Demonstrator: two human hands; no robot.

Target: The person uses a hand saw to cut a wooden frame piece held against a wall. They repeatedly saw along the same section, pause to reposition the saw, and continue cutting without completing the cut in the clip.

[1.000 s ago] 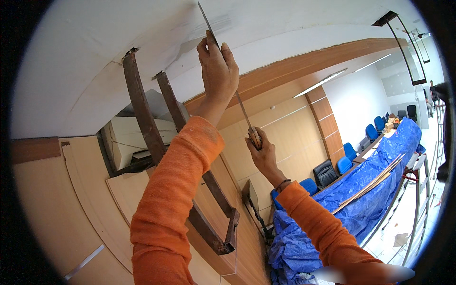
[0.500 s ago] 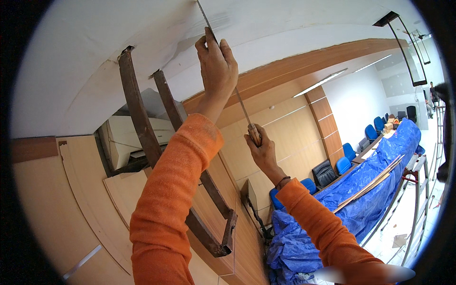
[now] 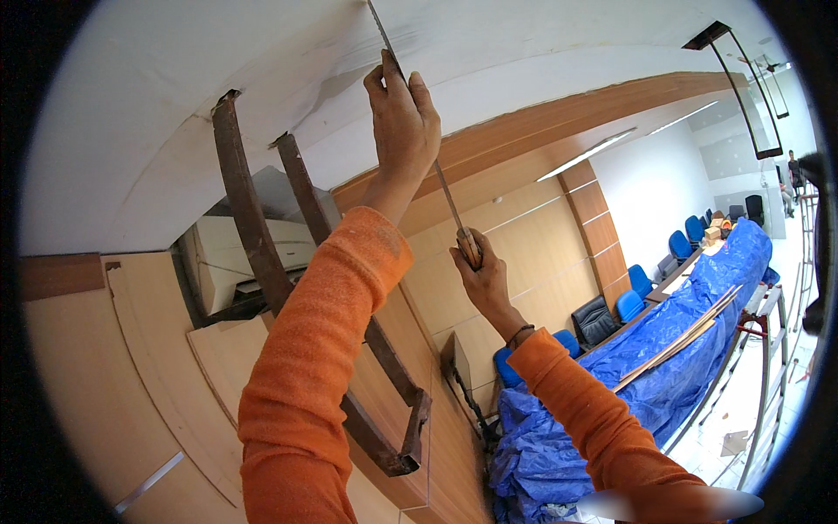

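Note:
A long, thin saw (image 3: pixel 449 194) with a wooden handle slants up toward the white ceiling (image 3: pixel 175 96). My right hand (image 3: pixel 485 284) is wrapped round its handle, at the lower end. Higher up, my left hand (image 3: pixel 404 131) grips the blade, with the thumb on one side and fingers on the other. The blade's toothed upper part runs past my left fingertips to the ceiling at the top edge of the picture, where its tip cannot be made out. Grey smudges mark the ceiling beside the blade.
A brown metal frame (image 3: pixel 247 205) hangs from ceiling holes left of my arms, before a boxy beige unit (image 3: pixel 223 253). Wood panels (image 3: pixel 78 349) line the wall. Below right, blue tarpaulin (image 3: pixel 559 437) covers a long counter, beside chairs (image 3: pixel 596 323) and a ladder (image 3: pixel 768 375).
Both hands keep their hold on the saw. My left hand and the upper blade sit slightly farther right in the picture, while the hanging frame appears slightly farther left.

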